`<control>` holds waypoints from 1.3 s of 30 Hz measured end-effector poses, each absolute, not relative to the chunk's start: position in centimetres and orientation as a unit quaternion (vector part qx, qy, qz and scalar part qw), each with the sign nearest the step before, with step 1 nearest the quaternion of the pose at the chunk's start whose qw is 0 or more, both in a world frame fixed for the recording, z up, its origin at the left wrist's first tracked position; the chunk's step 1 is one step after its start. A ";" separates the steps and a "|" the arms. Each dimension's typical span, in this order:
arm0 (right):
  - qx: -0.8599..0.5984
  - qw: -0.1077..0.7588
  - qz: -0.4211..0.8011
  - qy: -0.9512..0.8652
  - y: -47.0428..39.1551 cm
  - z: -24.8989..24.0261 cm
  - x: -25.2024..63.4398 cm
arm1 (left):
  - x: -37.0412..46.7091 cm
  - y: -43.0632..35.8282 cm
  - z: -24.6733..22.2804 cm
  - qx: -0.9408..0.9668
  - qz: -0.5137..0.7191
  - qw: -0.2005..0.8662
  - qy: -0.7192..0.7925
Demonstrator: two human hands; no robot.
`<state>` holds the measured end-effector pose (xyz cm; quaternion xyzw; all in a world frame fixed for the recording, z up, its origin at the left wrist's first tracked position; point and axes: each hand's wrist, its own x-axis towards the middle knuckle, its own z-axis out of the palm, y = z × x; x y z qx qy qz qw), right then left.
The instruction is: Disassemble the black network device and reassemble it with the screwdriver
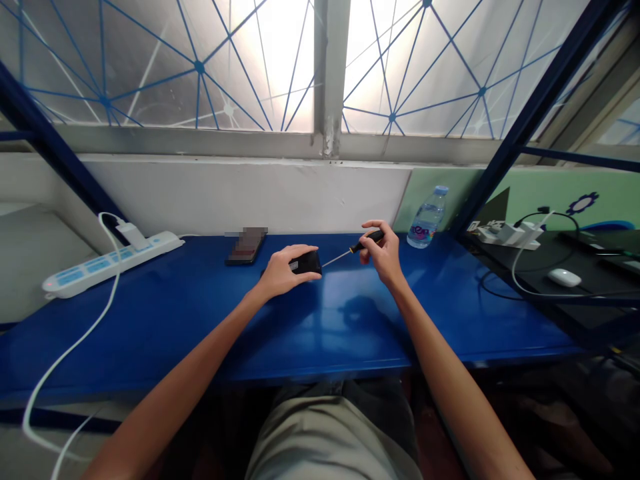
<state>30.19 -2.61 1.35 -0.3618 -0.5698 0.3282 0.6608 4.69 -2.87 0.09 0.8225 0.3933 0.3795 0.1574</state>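
My left hand [284, 272] grips a small black box-shaped device [307, 263] by its edges, thumb on the near side and fingers on the far side. A pale label shows on the device close to my thumb; the rest of that end is hidden by the hand. In my right hand [383, 252] is a screwdriver [367, 241] with a black handle and a yellow band, pinched between thumb and fingers. Its thin metal shaft points left and down, and the tip is at the device's right end. Whether the tip touches it I cannot tell.
On the blue table [310, 333], a dark phone-like slab [245, 247] lies left of my hands. A white power strip [115, 263] with a cable is at the far left. A water bottle [429, 219] stands back right. Beyond the frame post lies a white mouse [565, 277].
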 end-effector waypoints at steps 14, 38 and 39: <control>-0.361 0.645 0.329 -0.588 -2.7 1.5 30.3 | 4.7 -2.9 0.1 0.821 0.380 0.156 0.396; -0.368 0.643 0.327 -0.587 -3.0 1.7 30.3 | 4.7 -2.9 0.2 0.819 0.378 0.163 0.401; -0.369 0.644 0.327 -0.585 -2.9 1.6 30.3 | 4.7 -3.0 0.3 0.818 0.379 0.164 0.401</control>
